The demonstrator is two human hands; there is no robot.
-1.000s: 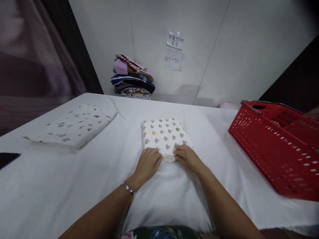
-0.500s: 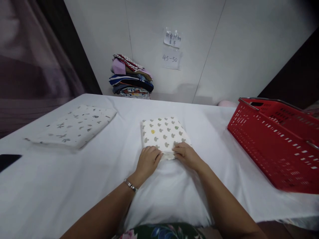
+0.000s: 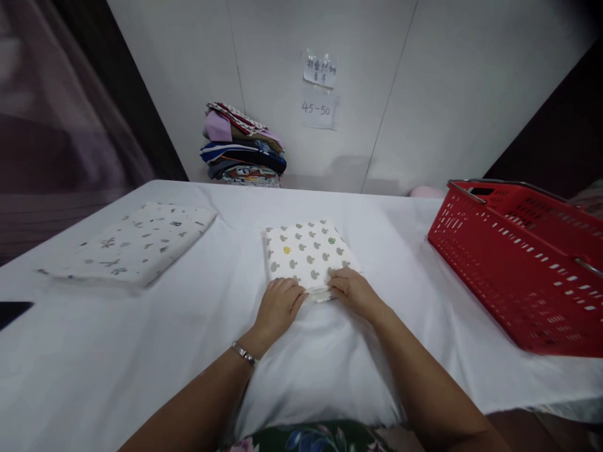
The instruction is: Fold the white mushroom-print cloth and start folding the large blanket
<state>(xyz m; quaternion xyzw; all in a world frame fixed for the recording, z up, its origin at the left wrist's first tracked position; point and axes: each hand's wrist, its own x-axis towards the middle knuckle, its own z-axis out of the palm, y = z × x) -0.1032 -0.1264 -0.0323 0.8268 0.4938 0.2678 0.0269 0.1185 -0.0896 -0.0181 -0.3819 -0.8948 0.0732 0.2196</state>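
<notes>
A folded white cloth [image 3: 308,251] printed with grey mushroom shapes, a yellow one and a green one among them, lies flat in the middle of the table. My left hand [image 3: 281,306] grips its near left edge, fingers on top and thumb at the front. At the near right edge, my right hand [image 3: 354,291] pinches the layers in the same way. Between the thumbs the stacked folded edges show. Parts of the cloth's near corners are hidden under my hands.
Another folded white cloth [image 3: 136,242] with grey plant prints lies at the left. A red plastic basket [image 3: 513,270] stands at the right edge. Folded fabrics [image 3: 242,147] are piled by the wall behind. A dark flat object [image 3: 14,312] lies far left on the white-covered table [image 3: 188,351].
My hands keep hold of the cloth's near edge and hardly move. The view has shifted slightly, so the background sits a little further left.
</notes>
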